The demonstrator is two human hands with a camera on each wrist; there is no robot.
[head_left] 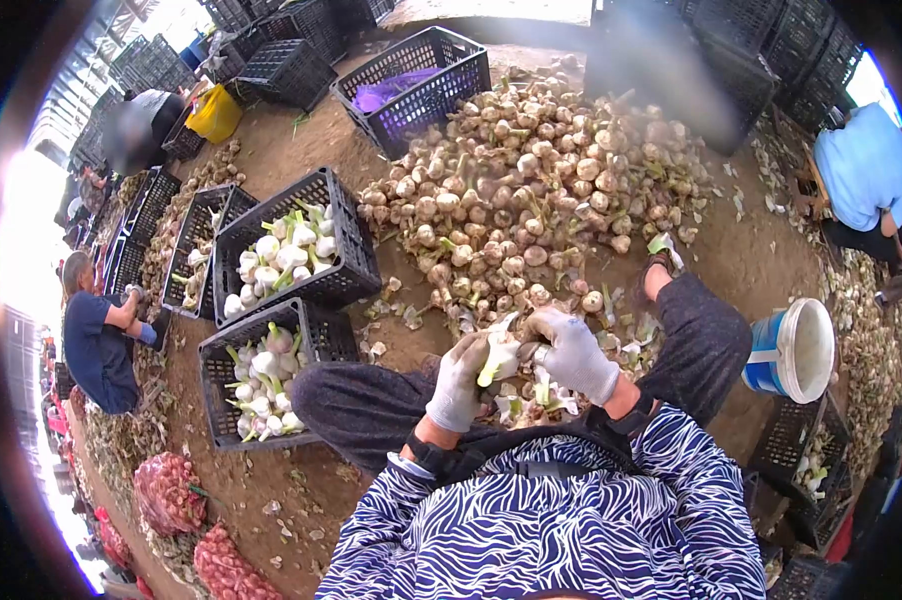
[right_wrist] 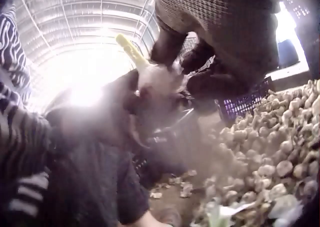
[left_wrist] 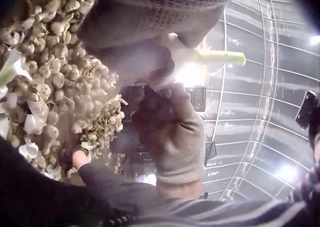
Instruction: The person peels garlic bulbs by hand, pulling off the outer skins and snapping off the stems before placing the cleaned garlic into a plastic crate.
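Note:
In the head view my gloved left hand (head_left: 458,382) grips a white garlic bulb (head_left: 503,355), its cut green stem pointing down toward my lap. My gloved right hand (head_left: 574,352) has its fingers bent in against the other side of the bulb, pinching at its outer skin. From the right wrist, the pale bulb (right_wrist: 159,79) shows between both hands with its stem slanting up. In the left wrist view the stem (left_wrist: 222,56) sticks out past the fingers, while most of the bulb is hidden. Loose peeled skins and garlic lie between my legs, below the hands.
A large heap of unpeeled garlic (head_left: 531,190) spreads out in front. Black crates of cleaned white garlic (head_left: 286,250) stand to the left, and a crate with a purple net bag (head_left: 391,90) is behind. A white-and-blue bucket (head_left: 806,350) stands right. Other people sit on both sides.

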